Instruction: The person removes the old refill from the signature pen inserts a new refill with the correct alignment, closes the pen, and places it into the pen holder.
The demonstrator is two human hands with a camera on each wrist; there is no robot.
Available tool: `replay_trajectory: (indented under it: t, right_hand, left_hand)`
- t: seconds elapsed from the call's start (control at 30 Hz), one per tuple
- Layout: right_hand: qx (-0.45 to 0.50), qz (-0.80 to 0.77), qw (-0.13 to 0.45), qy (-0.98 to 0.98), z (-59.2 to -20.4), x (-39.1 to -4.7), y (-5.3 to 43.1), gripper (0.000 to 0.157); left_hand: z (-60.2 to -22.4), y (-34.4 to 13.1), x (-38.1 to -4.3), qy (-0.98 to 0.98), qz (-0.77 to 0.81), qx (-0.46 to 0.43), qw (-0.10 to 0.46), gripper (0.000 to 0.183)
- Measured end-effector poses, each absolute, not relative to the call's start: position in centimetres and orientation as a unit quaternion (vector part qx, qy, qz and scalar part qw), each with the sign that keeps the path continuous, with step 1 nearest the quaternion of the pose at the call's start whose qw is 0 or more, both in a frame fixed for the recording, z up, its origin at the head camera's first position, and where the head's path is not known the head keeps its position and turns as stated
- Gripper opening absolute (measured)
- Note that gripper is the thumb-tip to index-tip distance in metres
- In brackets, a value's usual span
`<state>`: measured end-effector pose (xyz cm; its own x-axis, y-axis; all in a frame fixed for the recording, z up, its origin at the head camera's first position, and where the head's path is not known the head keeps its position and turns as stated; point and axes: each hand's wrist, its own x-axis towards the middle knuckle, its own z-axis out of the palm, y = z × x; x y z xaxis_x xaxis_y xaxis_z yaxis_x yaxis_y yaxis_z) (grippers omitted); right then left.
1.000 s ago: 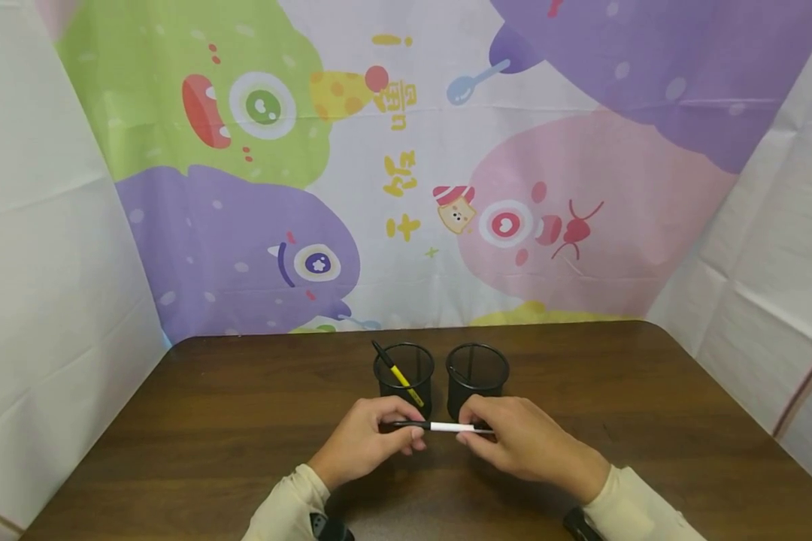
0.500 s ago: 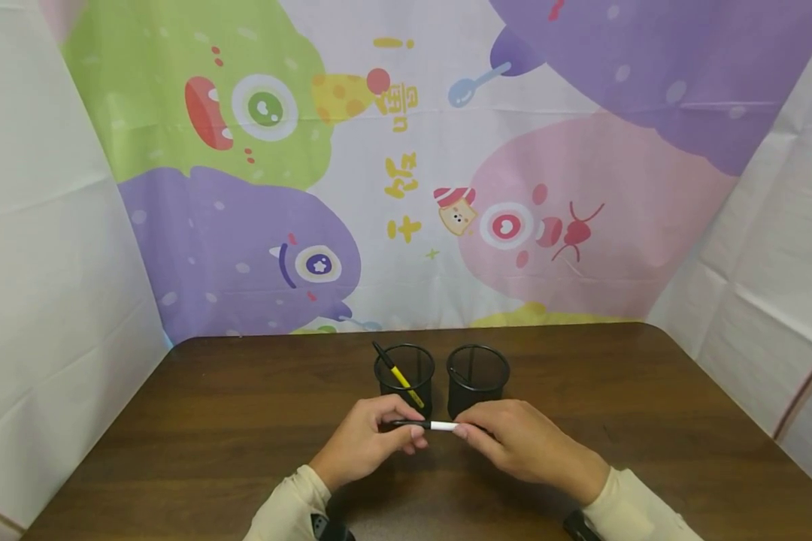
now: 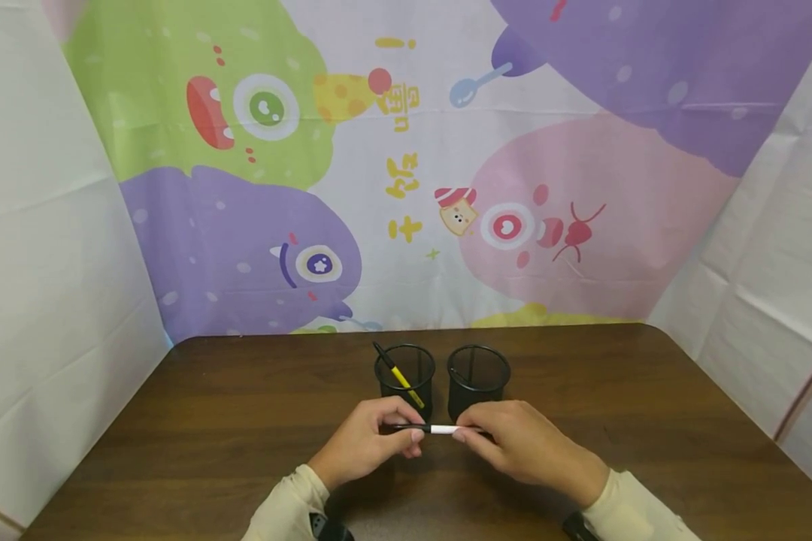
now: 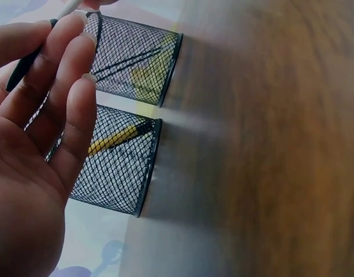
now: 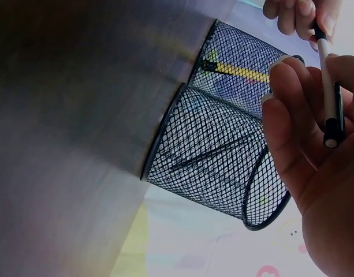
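Note:
A slim pen (image 3: 443, 430) with a white barrel and black ends lies level between both hands, just in front of two black mesh cups. My left hand (image 3: 365, 442) pinches its black end (image 4: 23, 68) between thumb and fingers. On the other side, my right hand (image 3: 531, 445) pinches the white barrel (image 5: 328, 86), whose black-banded end pokes out below the thumb in the right wrist view. A dark strip (image 5: 339, 107) runs alongside that barrel inside the right hand.
The left mesh cup (image 3: 425, 397) holds a yellow pen (image 3: 398, 374) with a black top, leaning left. Beside it stands the right mesh cup (image 3: 475, 398), with a thin dark stick (image 5: 214, 153) showing through its mesh. Behind the brown table (image 3: 243, 421) hangs a cartoon-printed cloth (image 3: 419, 285).
Over the last second, my right fingers have shifted left along the pen, covering more of its white barrel. My left hand has stayed almost still.

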<state>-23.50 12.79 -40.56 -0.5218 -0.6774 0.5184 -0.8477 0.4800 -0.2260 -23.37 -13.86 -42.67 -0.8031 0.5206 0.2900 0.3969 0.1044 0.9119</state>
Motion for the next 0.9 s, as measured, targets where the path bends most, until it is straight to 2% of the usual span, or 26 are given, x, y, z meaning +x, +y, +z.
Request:
replay_trajectory:
  t: [0.9]
  right_hand:
    - [0.470, 0.247, 0.216, -0.820, -40.59, -23.40, 12.74, 0.006]
  left_hand:
    - [-42.76, -13.86, -23.40, 0.753, 0.577, 0.314, 0.046, 0.012]
